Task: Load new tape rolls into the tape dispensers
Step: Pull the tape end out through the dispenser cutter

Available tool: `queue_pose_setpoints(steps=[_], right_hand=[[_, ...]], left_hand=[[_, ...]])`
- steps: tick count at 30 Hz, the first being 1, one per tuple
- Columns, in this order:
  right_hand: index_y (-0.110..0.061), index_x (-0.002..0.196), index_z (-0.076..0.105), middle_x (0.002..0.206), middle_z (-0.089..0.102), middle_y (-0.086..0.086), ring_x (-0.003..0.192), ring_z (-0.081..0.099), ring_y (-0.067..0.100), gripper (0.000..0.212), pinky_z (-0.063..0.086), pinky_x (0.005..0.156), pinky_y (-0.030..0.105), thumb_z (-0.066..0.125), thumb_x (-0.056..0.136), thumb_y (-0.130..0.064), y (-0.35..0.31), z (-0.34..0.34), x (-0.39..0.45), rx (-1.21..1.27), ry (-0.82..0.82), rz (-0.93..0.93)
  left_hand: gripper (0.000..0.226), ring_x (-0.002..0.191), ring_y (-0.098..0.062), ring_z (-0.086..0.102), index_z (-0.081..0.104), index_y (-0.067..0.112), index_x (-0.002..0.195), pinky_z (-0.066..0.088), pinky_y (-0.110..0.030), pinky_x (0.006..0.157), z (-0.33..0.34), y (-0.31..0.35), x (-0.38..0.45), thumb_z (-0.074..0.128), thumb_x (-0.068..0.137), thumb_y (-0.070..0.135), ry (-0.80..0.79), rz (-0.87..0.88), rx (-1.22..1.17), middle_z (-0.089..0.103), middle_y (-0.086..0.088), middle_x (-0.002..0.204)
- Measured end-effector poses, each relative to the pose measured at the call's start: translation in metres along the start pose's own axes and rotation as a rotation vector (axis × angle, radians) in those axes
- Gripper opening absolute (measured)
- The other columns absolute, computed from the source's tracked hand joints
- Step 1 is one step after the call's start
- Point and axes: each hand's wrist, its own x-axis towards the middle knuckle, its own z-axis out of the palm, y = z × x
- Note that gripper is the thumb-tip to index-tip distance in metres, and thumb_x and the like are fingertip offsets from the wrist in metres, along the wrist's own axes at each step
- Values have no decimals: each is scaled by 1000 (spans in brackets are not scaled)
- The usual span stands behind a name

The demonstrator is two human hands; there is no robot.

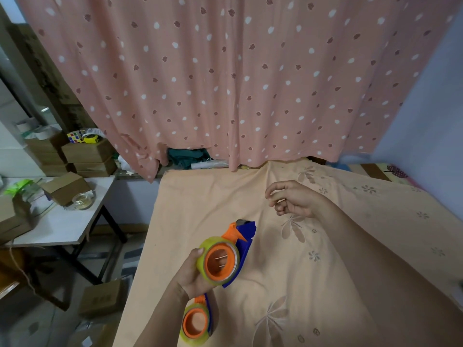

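My left hand (191,274) grips a blue and orange tape dispenser (244,240) by its yellowish clear tape roll (217,265), which sits on the orange hub. It is held just above the peach floral sheet (325,259). A second dispenser (198,319), also with a tape roll on its orange hub, lies on the sheet below my left wrist. Further back and to the right, my right hand (292,199) hovers above the sheet with its fingers loosely curled and nothing visible in them.
A pink dotted curtain (238,78) hangs behind the bed. At the left stands a white folding table (62,221) with cardboard boxes and a glass jar (81,200). More boxes (87,156) are stacked behind it, and one box (102,298) sits on the floor.
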Motion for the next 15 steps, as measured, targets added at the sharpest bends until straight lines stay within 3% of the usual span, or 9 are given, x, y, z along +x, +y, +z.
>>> queue_pose_setpoints(steps=[4, 8, 11, 15], right_hand=[[-3, 74, 65, 61, 50, 14, 42, 42, 20, 22, 40, 46, 28, 48, 81, 10, 7, 8, 0, 36, 102, -81], [-3, 79, 72, 60, 54, 15, 46, 51, 24, 20, 48, 50, 30, 55, 81, 7, 12, 9, -2, -2, 82, -58], [0, 94, 74, 75, 68, 23, 68, 71, 36, 13, 60, 65, 36, 64, 86, 1, 13, 7, -4, 29, 32, -21], [11, 107, 68, 104, 71, 34, 99, 72, 41, 22, 62, 77, 35, 68, 93, -6, 15, 6, -5, 184, -41, -17]], left_hand=[[90, 106, -39, 61, 69, -1, 120, 45, -50, 95, 0, -1, 0, 98, 44, 39, 50, -53, -20, 64, -24, 120], [87, 101, -40, 62, 73, 0, 116, 53, -51, 85, 3, 0, 1, 93, 48, 48, 63, -48, -27, 65, -25, 116], [89, 96, -41, 61, 66, -2, 120, 55, -49, 78, 7, 1, 0, 91, 52, 49, 32, -36, -92, 60, -27, 117], [100, 91, -41, 64, 53, -2, 129, 58, -48, 73, 12, 3, -3, 92, 51, 46, 12, -62, -178, 56, -28, 119]])
